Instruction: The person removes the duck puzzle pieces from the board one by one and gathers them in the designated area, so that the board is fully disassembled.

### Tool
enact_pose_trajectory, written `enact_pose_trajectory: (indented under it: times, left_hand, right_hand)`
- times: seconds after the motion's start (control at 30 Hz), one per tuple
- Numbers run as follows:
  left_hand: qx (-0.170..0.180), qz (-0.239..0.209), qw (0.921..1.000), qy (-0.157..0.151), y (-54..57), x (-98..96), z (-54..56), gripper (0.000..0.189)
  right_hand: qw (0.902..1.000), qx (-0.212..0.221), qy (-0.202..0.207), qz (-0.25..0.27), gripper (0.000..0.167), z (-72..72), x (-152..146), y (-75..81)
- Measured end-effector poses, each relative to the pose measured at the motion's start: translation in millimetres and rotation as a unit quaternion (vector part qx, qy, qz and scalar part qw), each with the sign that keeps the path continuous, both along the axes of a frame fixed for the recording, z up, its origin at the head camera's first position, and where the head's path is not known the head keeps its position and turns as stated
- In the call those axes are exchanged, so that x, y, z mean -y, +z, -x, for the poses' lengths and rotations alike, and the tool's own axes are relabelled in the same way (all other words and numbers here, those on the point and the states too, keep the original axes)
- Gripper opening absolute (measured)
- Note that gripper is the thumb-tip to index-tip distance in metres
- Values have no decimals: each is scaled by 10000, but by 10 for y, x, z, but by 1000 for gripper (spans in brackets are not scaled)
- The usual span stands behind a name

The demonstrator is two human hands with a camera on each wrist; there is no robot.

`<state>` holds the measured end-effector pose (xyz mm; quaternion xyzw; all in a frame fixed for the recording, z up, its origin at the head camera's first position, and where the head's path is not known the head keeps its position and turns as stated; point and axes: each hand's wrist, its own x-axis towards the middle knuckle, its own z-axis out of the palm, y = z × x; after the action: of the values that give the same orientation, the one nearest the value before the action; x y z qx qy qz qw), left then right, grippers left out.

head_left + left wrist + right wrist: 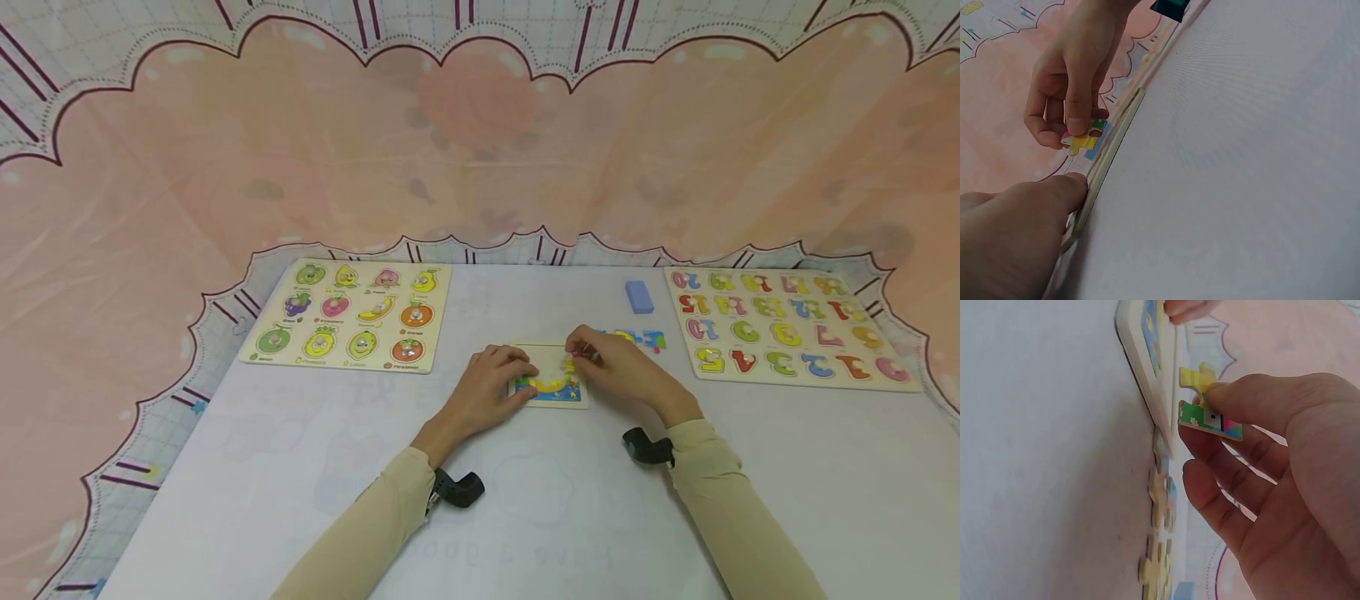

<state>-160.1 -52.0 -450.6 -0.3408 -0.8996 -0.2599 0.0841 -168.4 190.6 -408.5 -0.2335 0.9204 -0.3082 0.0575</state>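
A small jigsaw puzzle board (552,400) with a pale wooden frame lies before me, its lower part filled with blue and yellow picture pieces. My left hand (491,385) rests on the board's left side, fingers spread over the frame. Between thumb and fingers, my right hand (618,367) pinches a jigsaw piece (1194,414) coloured yellow, green and pink. In the right wrist view that piece is held up beside the board, apart from it. Loose jigsaw pieces (654,339) lie beyond the right hand, partly hidden by it.
A fruit puzzle board (345,321) lies at the left and a number puzzle board (795,329) at the right. A blue block (639,297) sits near the number board. Patterned cloth (480,167) rises behind the white table (525,517).
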Motion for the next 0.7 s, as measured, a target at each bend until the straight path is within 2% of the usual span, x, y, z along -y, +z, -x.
enact_pose_trajectory:
  times: [0.17,0.4,0.53,0.7]
  left_hand:
    - [-27,-88,10000,-21,-11,7,3,22]
    - [223,-515,9984,-61,-42,19,13,16]
    - [283,-555,9980,-51,-71,20,27,16]
    - [302,-551,9980,-52,-77,22,32,15]
  right_hand:
    - [9999,123,-105,58,16,10,-80,21]
    - [9992,316,-220,116,13,26,-215,58]
    - [9988,415,-242,74,13,47,-301,37]
    - [9996,227,-139,78,14,76,-394,9]
